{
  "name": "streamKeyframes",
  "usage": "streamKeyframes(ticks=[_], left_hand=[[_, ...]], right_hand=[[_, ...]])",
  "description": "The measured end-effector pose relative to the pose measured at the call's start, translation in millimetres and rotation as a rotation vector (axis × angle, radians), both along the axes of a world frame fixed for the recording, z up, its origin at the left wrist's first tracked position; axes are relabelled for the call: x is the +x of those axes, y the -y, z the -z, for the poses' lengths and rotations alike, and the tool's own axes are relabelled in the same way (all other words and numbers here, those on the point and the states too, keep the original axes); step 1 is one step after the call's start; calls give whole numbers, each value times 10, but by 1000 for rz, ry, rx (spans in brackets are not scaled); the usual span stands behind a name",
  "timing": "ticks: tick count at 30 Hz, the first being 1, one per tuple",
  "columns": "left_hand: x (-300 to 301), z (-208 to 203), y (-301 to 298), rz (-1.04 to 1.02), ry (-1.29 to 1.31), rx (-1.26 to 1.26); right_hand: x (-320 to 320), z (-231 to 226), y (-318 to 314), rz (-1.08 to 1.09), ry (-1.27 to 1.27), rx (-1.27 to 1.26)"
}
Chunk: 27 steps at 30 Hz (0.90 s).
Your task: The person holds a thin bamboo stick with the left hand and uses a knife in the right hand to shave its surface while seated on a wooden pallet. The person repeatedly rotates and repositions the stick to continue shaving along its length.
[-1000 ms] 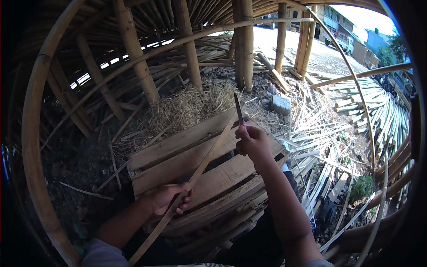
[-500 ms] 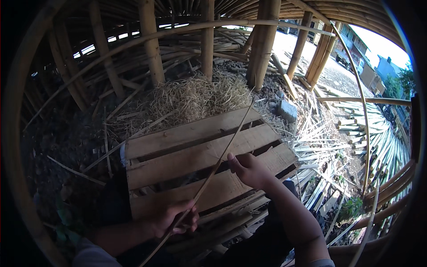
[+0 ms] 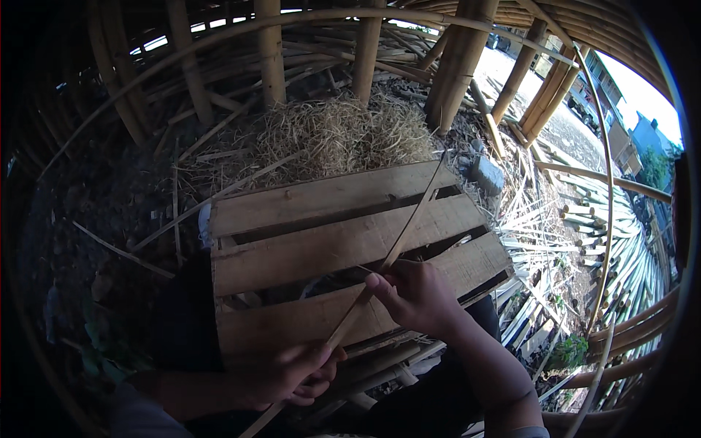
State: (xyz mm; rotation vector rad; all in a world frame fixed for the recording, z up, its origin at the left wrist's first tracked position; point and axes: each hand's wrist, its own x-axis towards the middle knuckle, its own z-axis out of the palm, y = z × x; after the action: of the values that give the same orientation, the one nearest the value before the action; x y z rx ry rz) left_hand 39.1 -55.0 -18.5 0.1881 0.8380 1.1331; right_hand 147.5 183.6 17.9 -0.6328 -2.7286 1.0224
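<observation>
A long, thin bamboo strip (image 3: 347,324) slants from the lower edge up across a slatted wooden crate (image 3: 314,257). My left hand (image 3: 296,376) is closed round the strip's lower part, just past the crate's near edge. Farther up, my right hand (image 3: 420,298) is curled closed with its thumb pressed against the strip. Its other fingers are partly hidden behind the palm. A short, fine sliver sticks out by the right thumb, too small to make out well. The strip's far end reaches over the crate's back edge.
Behind the crate lies a heap of dry shavings (image 3: 343,139), with upright bamboo poles (image 3: 272,58) beyond. A grey block (image 3: 488,175) sits at the back right. Pale split strips and cut poles (image 3: 617,226) cover the ground right. A curved bamboo pole (image 3: 607,168) stands there.
My right hand has moved slightly toward me along the strip and now closes on it. The left hand has shifted a little right and down. The whole view has tilted slightly.
</observation>
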Motion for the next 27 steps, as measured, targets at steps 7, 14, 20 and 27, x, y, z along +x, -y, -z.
streamKeyframes(ticks=[7,14,20,27], left_hand=[[154,-11,67,-6,-487,-11],[-35,-72,41,160,-1365,338],[120,-141,-22,176,-1509,162],[100,-199,-60,245,-1505,60]], right_hand=[[-140,117,90,99,186,-18],[-183,176,79,139,155,-53],[-141,277,22,-4,154,48],[39,174,80,-148,23,154]])
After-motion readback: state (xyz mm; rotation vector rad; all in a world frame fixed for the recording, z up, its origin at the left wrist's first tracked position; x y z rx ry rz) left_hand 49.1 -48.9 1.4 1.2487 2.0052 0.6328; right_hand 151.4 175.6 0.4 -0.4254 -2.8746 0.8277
